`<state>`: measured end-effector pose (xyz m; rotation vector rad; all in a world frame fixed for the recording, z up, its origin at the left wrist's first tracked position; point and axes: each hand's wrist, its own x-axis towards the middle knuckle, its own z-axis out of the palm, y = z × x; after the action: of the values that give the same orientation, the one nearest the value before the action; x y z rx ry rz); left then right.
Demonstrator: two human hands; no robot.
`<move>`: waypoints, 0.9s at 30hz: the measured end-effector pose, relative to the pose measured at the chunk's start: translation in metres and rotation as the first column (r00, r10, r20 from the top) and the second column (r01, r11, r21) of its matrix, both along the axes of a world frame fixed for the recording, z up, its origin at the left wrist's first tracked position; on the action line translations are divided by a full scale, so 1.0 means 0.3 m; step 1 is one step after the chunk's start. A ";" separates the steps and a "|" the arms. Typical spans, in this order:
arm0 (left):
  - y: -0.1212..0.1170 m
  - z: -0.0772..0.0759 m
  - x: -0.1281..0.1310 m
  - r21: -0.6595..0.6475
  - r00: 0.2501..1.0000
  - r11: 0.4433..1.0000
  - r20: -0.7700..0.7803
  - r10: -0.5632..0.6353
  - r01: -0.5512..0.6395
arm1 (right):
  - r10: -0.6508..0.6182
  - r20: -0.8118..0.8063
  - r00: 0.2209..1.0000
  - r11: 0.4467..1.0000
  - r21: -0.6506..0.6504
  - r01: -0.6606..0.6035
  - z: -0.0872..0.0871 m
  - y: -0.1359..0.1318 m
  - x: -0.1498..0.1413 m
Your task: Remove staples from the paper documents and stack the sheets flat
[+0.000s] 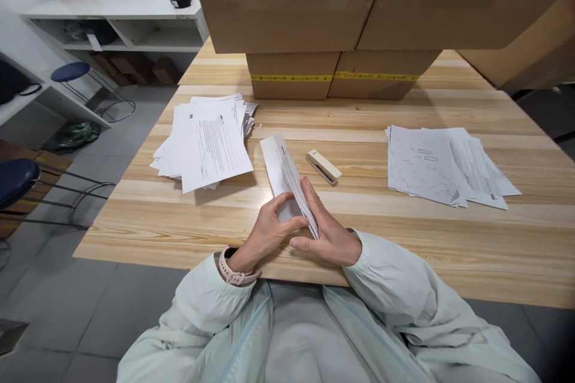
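A small stack of paper sheets [290, 170] stands on edge near the table's front, tilted and seen almost edge-on. Its left part leans away and shows a blank white side. My left hand [268, 232] grips the lower left of the sheets between thumb and fingers. Against their right side lies my right hand [330, 233], with fingers stretched along the paper and the thumb at the near edge. Just beyond my right fingertips, a cream-coloured stapler [323, 166] rests on the table, touched by neither hand.
A messy pile of printed sheets [211, 143] lies to the left on the wooden table [359, 116]. Several more papers [424, 167] are spread at the right. Stacked cardboard boxes [291, 6] block the far side. Blue stools [70, 72] and white shelves [121, 6] stand left of the table.
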<state>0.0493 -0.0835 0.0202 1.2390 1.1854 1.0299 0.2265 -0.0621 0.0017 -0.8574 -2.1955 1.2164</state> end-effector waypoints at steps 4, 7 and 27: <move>0.000 0.001 -0.001 -0.015 1.000 1.000 -0.015 0.014 -0.014 | -0.003 -0.046 0.999 0.998 -0.064 0.000 0.010 0.001 0.005; -0.001 0.010 0.001 -0.019 0.999 0.999 -0.031 0.043 -0.044 | -0.031 -0.121 0.992 0.992 -0.123 0.016 0.021 0.002 0.007; -0.016 -0.001 -0.010 0.237 0.885 0.953 -0.381 0.268 -0.187 | -0.263 -0.088 0.961 0.960 0.075 0.269 0.043 0.030 0.052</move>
<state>0.0464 -0.0883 0.0200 1.5485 1.6170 1.1108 0.2420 -0.0530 0.0146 -1.0151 -1.9802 1.0005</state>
